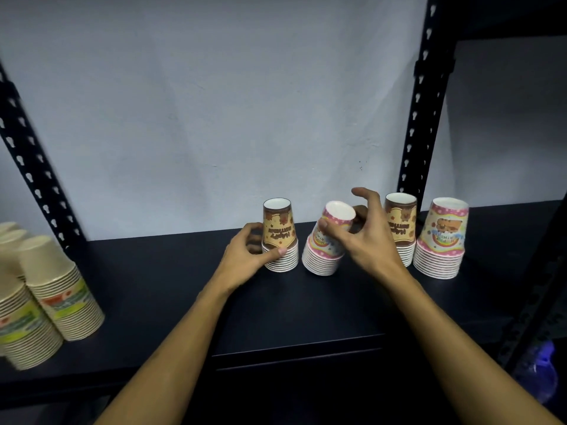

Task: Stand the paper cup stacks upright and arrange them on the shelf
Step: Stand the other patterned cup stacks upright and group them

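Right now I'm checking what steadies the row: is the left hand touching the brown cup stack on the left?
Touching. The head view shows the left hand with its thumb laid across the rims of the brown cup stack.

We see both bare forearms rising from the bottom edge toward mid-frame. Our left hand (245,256) curls, thumb forward, its grip closed on something at centre. Our right hand (365,237) tilts left, fingers (368,194) spread and arched, thumb pressed forward, grip loose.
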